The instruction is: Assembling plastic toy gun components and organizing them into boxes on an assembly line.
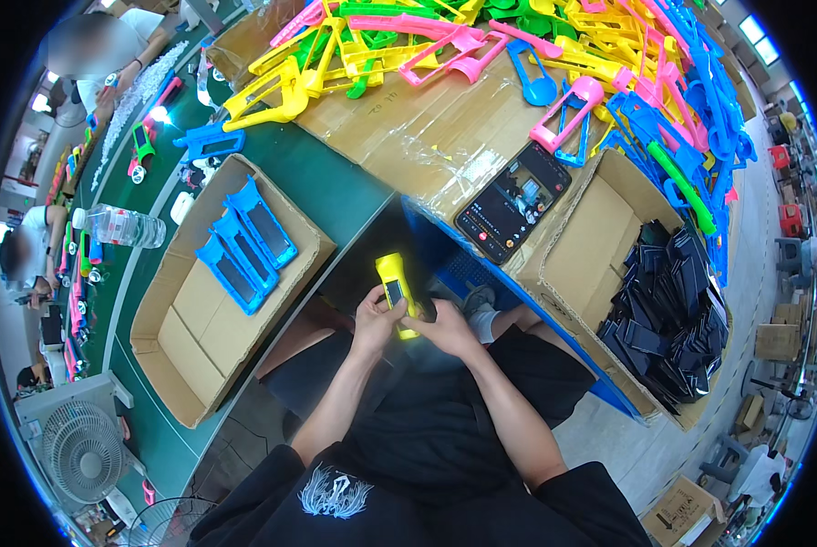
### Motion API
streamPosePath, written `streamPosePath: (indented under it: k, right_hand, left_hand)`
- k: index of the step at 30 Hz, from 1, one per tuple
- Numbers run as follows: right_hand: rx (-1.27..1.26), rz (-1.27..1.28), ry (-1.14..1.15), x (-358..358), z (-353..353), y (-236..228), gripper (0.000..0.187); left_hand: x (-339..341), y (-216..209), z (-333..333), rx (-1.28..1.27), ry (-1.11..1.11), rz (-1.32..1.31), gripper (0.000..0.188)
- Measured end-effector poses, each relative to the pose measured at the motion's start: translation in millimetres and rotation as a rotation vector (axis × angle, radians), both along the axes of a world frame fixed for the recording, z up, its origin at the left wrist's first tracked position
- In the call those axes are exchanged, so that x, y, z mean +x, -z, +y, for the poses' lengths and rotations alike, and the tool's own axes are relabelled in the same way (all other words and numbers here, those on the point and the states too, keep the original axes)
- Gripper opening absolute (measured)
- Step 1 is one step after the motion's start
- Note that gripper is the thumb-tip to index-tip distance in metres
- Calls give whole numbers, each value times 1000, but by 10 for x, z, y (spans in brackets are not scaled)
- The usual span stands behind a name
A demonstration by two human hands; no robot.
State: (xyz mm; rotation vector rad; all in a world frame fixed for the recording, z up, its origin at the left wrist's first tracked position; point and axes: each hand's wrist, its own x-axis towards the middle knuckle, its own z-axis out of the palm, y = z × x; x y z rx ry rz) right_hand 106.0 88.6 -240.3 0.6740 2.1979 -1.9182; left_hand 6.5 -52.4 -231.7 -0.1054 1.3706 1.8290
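Over my lap I hold a yellow plastic housing (pixel 391 270) with a small dark panel in its face. My left hand (pixel 375 319) is closed round its left side, thumb on the front. Closed on the lower right part of the same housing is my right hand (pixel 447 329), thumb toward the panel. To the left, a shallow cardboard box (pixel 176 335) holds several blue housings (pixel 246 244) fitted with dark panels. On the right, a cardboard box (pixel 579 239) contains a heap of loose dark flat panels (pixel 668 319).
A phone (pixel 515 202) lies on the cardboard surface (pixel 381 137) ahead, below a big pile of coloured plastic housings (pixel 554 55). The green conveyor table (pixel 336 196) carries a water bottle (pixel 121 226) and a fan (pixel 80 447). Other people (pixel 117 46) sit at the far left.
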Motion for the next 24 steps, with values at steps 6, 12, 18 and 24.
streamPosePath:
  k: [6, 12, 18, 24]
  right_hand:
    - [201, 17, 78, 34, -74, 168, 33]
    - [-86, 117, 87, 56, 69, -160, 26]
    - [-470, -204, 386, -14, 158, -206, 36]
    - [-574, -201, 320, -90, 101, -177, 41]
  left_hand:
    - [26, -21, 46, -78, -20, 61, 36]
    - [78, -201, 54, -164, 1, 246, 33]
    - [291, -1080, -390, -186, 63, 388, 29]
    - [413, -2064, -1124, -7, 54, 318, 29]
